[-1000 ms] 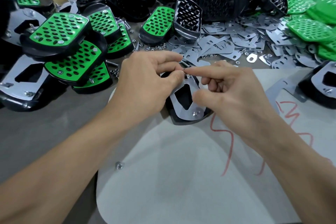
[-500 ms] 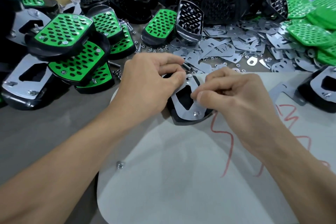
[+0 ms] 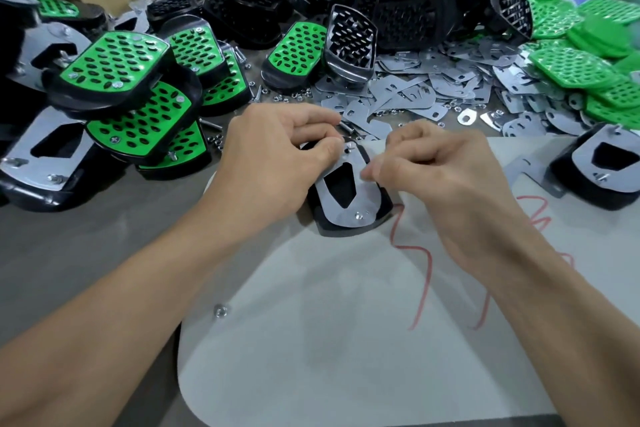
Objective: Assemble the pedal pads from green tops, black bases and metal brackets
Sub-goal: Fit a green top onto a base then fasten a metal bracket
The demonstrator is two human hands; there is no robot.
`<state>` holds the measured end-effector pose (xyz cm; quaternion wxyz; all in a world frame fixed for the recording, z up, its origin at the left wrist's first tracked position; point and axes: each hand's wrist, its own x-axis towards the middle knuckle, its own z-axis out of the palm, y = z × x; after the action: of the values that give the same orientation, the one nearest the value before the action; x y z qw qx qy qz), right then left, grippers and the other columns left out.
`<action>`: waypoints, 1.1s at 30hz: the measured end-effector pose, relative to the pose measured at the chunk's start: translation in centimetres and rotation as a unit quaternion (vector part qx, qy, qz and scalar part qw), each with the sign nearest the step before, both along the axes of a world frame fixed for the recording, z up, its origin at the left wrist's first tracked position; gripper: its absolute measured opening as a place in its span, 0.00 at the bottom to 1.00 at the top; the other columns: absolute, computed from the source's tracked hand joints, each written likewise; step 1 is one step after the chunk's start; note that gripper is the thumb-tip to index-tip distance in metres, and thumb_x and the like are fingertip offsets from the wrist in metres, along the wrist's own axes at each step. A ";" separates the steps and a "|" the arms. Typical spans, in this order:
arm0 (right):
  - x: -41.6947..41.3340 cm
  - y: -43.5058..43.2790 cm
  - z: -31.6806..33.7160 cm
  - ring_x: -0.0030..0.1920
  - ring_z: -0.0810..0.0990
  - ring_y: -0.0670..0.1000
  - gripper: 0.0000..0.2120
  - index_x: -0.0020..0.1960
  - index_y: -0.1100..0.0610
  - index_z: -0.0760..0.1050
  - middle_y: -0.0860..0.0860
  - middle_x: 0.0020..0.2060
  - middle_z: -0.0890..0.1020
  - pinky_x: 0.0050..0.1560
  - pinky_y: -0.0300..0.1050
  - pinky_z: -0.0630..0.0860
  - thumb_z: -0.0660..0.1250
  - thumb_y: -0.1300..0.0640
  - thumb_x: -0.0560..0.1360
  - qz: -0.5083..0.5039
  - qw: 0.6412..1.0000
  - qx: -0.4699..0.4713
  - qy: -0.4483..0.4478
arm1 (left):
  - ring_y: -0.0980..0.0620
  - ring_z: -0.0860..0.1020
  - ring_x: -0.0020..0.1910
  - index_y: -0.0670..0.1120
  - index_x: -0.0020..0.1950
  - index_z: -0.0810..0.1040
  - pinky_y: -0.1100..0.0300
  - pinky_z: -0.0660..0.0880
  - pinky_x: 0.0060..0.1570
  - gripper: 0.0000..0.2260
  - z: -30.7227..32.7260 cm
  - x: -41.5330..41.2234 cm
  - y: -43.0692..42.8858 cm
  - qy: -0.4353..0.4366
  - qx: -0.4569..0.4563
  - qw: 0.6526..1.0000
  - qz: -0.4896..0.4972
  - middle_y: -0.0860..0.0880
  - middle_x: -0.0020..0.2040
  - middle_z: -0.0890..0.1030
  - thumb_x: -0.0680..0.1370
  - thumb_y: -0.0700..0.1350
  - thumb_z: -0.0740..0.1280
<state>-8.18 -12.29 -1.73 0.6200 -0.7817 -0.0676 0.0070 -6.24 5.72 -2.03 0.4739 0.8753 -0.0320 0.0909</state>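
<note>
Head view: the black base [image 3: 320, 208], with a metal bracket [image 3: 341, 217] on top, lies on the white mat [image 3: 346, 322] between the hands. At its far end the left hand [image 3: 273, 163] pinches it, thumb on the bracket. Fingers of the right hand [image 3: 446, 177] curl at the bracket's right edge; whether they hold anything, I cannot tell.

Black base [image 3: 318, 206] lies flat, silver metal bracket [image 3: 369, 197] seated on top.

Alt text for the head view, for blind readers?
The left hand grips the far end of an upturned black pad on a white mat; the right hand pinches its bracket. Finished pads pile at left; loose brackets and green tops lie beyond.
</note>
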 end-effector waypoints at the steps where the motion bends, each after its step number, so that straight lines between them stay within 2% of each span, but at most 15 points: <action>1: 0.0 -0.1 0.1 0.40 0.73 0.47 0.11 0.45 0.51 0.88 0.46 0.39 0.75 0.41 0.46 0.71 0.74 0.57 0.63 -0.002 1.000 0.013 0.002 | 0.70 0.81 0.41 0.53 0.55 0.87 0.56 0.80 0.57 0.09 0.0 0.0 0.0 -0.001 0.000 1.000 0.001 0.65 0.40 0.85 0.75 0.44 0.74; 4: -0.1 0.0 -0.1 0.39 0.70 0.50 0.20 0.55 0.48 0.86 0.47 0.42 0.74 0.42 0.52 0.71 0.74 0.56 0.63 0.012 1.000 -0.023 -0.012 | 0.69 0.81 0.41 0.53 0.55 0.86 0.56 0.81 0.57 0.09 0.1 0.0 0.0 -0.002 0.005 1.000 -0.003 0.65 0.40 0.85 0.75 0.45 0.74; 7: 0.0 -0.3 0.1 0.40 0.72 0.50 0.07 0.39 0.59 0.86 0.50 0.39 0.74 0.43 0.47 0.69 0.75 0.57 0.63 0.003 1.000 0.010 -0.005 | 0.70 0.81 0.42 0.53 0.54 0.86 0.58 0.80 0.57 0.09 0.0 0.0 0.0 -0.001 0.005 1.000 0.000 0.65 0.40 0.85 0.75 0.44 0.74; 8: 0.0 -0.4 0.1 0.41 0.72 0.51 0.07 0.38 0.61 0.85 0.51 0.39 0.74 0.43 0.48 0.68 0.75 0.58 0.63 -0.001 1.000 0.021 -0.005 | 0.70 0.82 0.42 0.53 0.54 0.87 0.58 0.80 0.57 0.09 0.0 0.0 0.0 -0.001 0.005 1.000 0.000 0.65 0.40 0.85 0.75 0.44 0.74; 11: -0.1 -0.1 0.0 0.40 0.71 0.51 0.14 0.49 0.50 0.87 0.49 0.43 0.75 0.43 0.46 0.69 0.75 0.55 0.63 0.005 1.000 -0.011 -0.015 | 0.68 0.82 0.42 0.54 0.54 0.86 0.58 0.81 0.55 0.10 0.1 -0.1 0.0 0.001 0.005 1.000 -0.001 0.65 0.40 0.85 0.75 0.44 0.74; 15: 0.0 -0.1 0.2 0.41 0.73 0.55 0.07 0.40 0.54 0.86 0.50 0.41 0.75 0.43 0.55 0.69 0.77 0.54 0.63 0.003 1.000 0.023 -0.012 | 0.67 0.83 0.43 0.53 0.54 0.87 0.56 0.81 0.56 0.09 0.1 0.0 0.0 0.004 0.003 1.000 0.000 0.65 0.40 0.86 0.75 0.44 0.74; 17: 0.0 -0.2 0.1 0.41 0.72 0.51 0.14 0.49 0.49 0.87 0.49 0.45 0.75 0.44 0.50 0.71 0.77 0.53 0.63 0.014 1.000 -0.002 -0.018 | 0.67 0.83 0.44 0.53 0.55 0.86 0.57 0.81 0.56 0.09 0.2 0.0 0.0 0.003 0.007 1.000 -0.002 0.65 0.40 0.85 0.75 0.44 0.74; 20: 0.1 -0.3 0.3 0.42 0.74 0.46 0.03 0.34 0.52 0.84 0.50 0.41 0.76 0.41 0.40 0.69 0.77 0.54 0.63 0.015 0.999 0.026 -0.017 | 0.69 0.82 0.43 0.54 0.53 0.86 0.59 0.81 0.55 0.08 0.1 0.0 0.0 0.000 0.010 1.000 0.001 0.66 0.39 0.85 0.75 0.44 0.74; 21: 0.2 -0.4 0.2 0.42 0.74 0.48 0.06 0.32 0.55 0.82 0.50 0.40 0.75 0.42 0.41 0.68 0.77 0.54 0.64 0.005 0.999 0.029 -0.023 | 0.69 0.83 0.43 0.54 0.53 0.86 0.60 0.81 0.55 0.08 0.1 0.0 0.0 -0.001 0.010 1.000 0.002 0.66 0.39 0.85 0.75 0.44 0.74; 24: 0.1 -0.2 0.1 0.42 0.72 0.47 0.10 0.45 0.47 0.86 0.49 0.44 0.74 0.44 0.42 0.68 0.77 0.52 0.63 0.017 0.999 -0.011 -0.029 | 0.68 0.83 0.43 0.53 0.53 0.86 0.59 0.81 0.54 0.08 0.1 0.0 -0.1 -0.001 0.013 1.000 -0.002 0.65 0.39 0.85 0.75 0.44 0.73; 26: 0.1 -0.2 0.1 0.42 0.73 0.45 0.03 0.34 0.49 0.84 0.49 0.42 0.75 0.43 0.42 0.68 0.77 0.52 0.64 0.014 1.000 0.011 -0.025 | 0.68 0.83 0.43 0.53 0.52 0.86 0.57 0.81 0.55 0.08 0.1 0.0 -0.2 -0.001 0.010 1.000 0.000 0.65 0.39 0.85 0.75 0.43 0.74; 27: 0.1 -0.3 0.1 0.43 0.74 0.45 0.05 0.32 0.51 0.82 0.48 0.42 0.76 0.44 0.42 0.69 0.77 0.53 0.64 0.007 0.999 0.020 -0.027 | 0.68 0.83 0.43 0.53 0.53 0.86 0.57 0.81 0.56 0.08 0.1 0.0 -0.2 0.000 0.009 1.000 0.003 0.65 0.39 0.85 0.75 0.44 0.74; 28: 0.1 -0.2 0.1 0.44 0.74 0.45 0.04 0.36 0.51 0.84 0.47 0.44 0.77 0.45 0.43 0.70 0.77 0.52 0.64 0.013 0.999 0.020 -0.022 | 0.68 0.82 0.43 0.53 0.53 0.87 0.56 0.81 0.57 0.09 0.1 0.0 -0.1 0.001 0.009 1.000 0.004 0.65 0.39 0.85 0.75 0.44 0.74; 30: 0.1 -0.3 -0.1 0.45 0.73 0.45 0.15 0.50 0.47 0.86 0.45 0.49 0.77 0.47 0.44 0.73 0.77 0.52 0.63 0.010 1.000 -0.011 -0.022 | 0.68 0.83 0.43 0.53 0.54 0.86 0.56 0.81 0.57 0.09 0.2 0.0 -0.1 0.004 0.011 1.000 0.001 0.65 0.40 0.85 0.75 0.44 0.73; 33: 0.2 -0.4 -0.1 0.44 0.76 0.44 0.07 0.38 0.55 0.86 0.46 0.44 0.79 0.42 0.38 0.72 0.77 0.52 0.63 -0.007 1.000 0.019 -0.019 | 0.68 0.83 0.42 0.54 0.53 0.87 0.56 0.81 0.56 0.09 0.1 0.0 -0.1 0.003 0.006 1.000 0.003 0.64 0.40 0.86 0.75 0.44 0.74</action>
<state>-8.03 -12.65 -1.81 0.6330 -0.7705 -0.0742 -0.0129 -6.20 5.63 -1.89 0.4688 0.8783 -0.0286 0.0892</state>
